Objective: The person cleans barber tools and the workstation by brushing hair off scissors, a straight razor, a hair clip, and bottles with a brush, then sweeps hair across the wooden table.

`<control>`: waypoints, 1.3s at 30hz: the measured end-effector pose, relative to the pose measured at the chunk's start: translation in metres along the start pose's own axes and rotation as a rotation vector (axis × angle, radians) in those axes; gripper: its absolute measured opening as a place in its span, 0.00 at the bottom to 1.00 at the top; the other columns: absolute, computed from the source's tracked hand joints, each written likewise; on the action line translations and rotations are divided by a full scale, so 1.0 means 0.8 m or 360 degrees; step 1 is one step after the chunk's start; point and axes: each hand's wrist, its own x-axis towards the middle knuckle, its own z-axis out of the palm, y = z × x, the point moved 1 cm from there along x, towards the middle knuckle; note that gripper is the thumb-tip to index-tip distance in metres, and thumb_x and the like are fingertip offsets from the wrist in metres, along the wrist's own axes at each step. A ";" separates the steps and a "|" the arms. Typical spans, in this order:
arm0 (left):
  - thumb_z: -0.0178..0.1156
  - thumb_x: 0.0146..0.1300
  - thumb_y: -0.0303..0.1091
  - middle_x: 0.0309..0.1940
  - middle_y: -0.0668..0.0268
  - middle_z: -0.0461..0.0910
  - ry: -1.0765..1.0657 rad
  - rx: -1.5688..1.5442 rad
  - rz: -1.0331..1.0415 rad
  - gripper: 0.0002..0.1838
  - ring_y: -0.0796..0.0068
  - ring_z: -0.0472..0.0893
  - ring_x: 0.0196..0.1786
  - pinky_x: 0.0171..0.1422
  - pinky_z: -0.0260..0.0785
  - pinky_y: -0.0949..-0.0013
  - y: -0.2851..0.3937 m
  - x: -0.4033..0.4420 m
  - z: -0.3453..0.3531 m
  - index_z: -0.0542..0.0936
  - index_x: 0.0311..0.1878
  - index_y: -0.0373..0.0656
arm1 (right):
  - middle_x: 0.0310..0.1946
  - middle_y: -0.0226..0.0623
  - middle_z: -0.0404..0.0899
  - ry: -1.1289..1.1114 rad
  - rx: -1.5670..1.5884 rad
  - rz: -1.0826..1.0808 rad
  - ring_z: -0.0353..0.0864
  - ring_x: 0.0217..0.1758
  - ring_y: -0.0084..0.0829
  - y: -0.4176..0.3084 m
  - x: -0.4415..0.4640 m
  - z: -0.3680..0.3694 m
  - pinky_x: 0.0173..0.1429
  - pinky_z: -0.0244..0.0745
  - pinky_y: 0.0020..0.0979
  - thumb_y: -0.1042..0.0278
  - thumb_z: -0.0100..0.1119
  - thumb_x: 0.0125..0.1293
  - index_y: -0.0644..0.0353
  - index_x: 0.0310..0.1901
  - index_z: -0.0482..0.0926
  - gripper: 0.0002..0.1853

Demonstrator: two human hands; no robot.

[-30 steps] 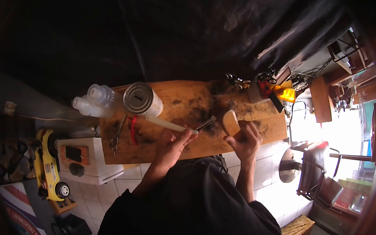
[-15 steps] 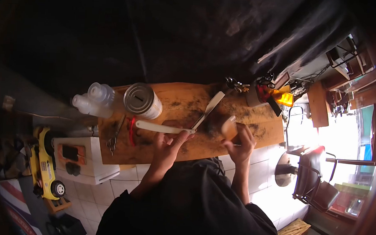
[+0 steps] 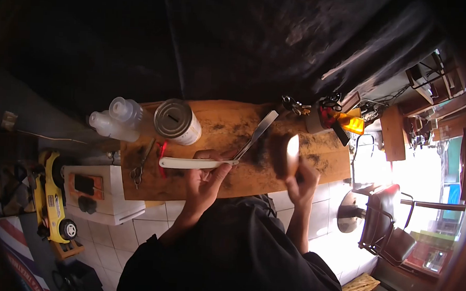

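Note:
A straight razor (image 3: 183, 163) with a white handle is pinched near its pivot by my left hand (image 3: 204, 185). Its metal blade arm stands unfolded, slanting up to the right over the wooden table (image 3: 218, 189). My right hand (image 3: 303, 181) grips what looks like a wooden brush (image 3: 292, 154), motion-blurred, its dark bristle side facing the razor and a bright glare on its back. A small gap separates brush and blade. Dark smudges, perhaps hair, mark the tabletop below. Left of my left hand lie scissors (image 3: 136, 173) and a red strip-like item (image 3: 163, 154).
A tin can (image 3: 177, 123) with a slotted lid and translucent bottles (image 3: 128, 112) stand at the back left. A container (image 3: 314, 122) of tools and a yellow-orange item (image 3: 351, 122) sits back right. Beyond are a barber chair (image 3: 383, 214) and a yellow toy car (image 3: 56, 205).
The brush has turned more upright in my right hand. The razor's handle end has shifted slightly left and down, and its blade arm has rolled to show a metallic face.

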 end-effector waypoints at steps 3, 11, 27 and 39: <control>0.58 0.67 0.18 0.50 0.48 0.80 -0.0020 -0.0045 0.0021 0.11 0.69 0.82 0.52 0.58 0.76 0.68 -0.001 -0.002 0.002 0.69 0.49 0.36 | 0.15 0.31 0.61 0.0235 -0.0075 0.0385 0.60 0.18 0.25 -0.014 0.011 0.003 0.24 0.55 0.30 0.49 0.75 0.54 0.66 0.20 0.68 0.29; 0.59 0.67 0.21 0.52 0.45 0.79 -0.0003 -0.0007 -0.0008 0.11 0.68 0.82 0.49 0.58 0.76 0.66 -0.004 0.002 -0.005 0.69 0.49 0.37 | 0.25 0.41 0.80 -0.0349 0.0193 0.0207 0.82 0.28 0.31 -0.017 0.016 -0.009 0.32 0.75 0.32 0.56 0.75 0.54 0.69 0.34 0.81 0.22; 0.58 0.64 0.14 0.50 0.48 0.81 0.0086 0.0673 0.0576 0.08 0.61 0.80 0.58 0.63 0.73 0.64 0.000 0.019 -0.032 0.72 0.43 0.34 | 0.27 0.37 0.78 0.0027 0.0919 0.0967 0.78 0.20 0.25 0.021 -0.012 -0.008 0.20 0.64 0.22 0.48 0.46 0.75 0.67 0.50 0.72 0.24; 0.62 0.48 0.16 0.44 0.50 0.84 -0.0593 0.1037 0.0862 0.08 0.49 0.81 0.57 0.57 0.77 0.57 0.023 0.023 -0.056 0.78 0.34 0.32 | 0.34 0.39 0.79 -0.0386 0.0609 0.0808 0.80 0.29 0.24 -0.047 0.021 -0.001 0.30 0.72 0.22 0.47 0.47 0.74 0.69 0.71 0.59 0.36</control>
